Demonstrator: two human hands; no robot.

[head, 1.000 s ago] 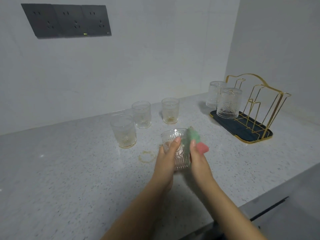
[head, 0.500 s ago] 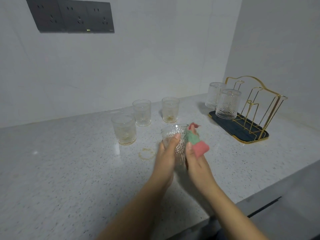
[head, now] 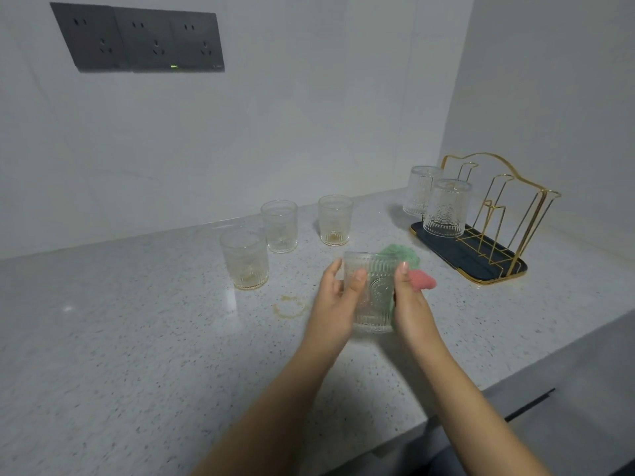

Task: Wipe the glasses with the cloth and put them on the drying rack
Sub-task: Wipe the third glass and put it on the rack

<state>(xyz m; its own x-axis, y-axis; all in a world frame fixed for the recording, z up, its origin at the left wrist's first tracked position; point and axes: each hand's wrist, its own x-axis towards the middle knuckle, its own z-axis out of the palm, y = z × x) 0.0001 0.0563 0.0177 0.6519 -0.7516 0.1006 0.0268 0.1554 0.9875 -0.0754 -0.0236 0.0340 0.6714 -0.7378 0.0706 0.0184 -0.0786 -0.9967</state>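
Observation:
My left hand (head: 335, 304) grips a ribbed clear glass (head: 372, 293) held above the counter. My right hand (head: 410, 304) holds a green and pink cloth (head: 417, 273) against the glass's right side. Three more glasses stand upright behind: one at the left (head: 244, 258), one in the middle (head: 279, 226), one at the right (head: 335, 220), the last with yellowish residue at its bottom. The gold wire drying rack (head: 508, 214) on a dark tray stands at the far right with two upturned glasses, a front one (head: 446, 207) and a back one (head: 420, 190).
A yellowish ring stain (head: 288, 305) marks the speckled grey counter (head: 137, 338) left of my hands. A dark socket panel (head: 137, 37) sits high on the back wall. The counter's front edge runs diagonally at the lower right, and a side wall stands behind the rack.
The glass has turned in my hands and sits more upright. The cloth has shifted from the rim to the glass's right side, green part now spread behind it.

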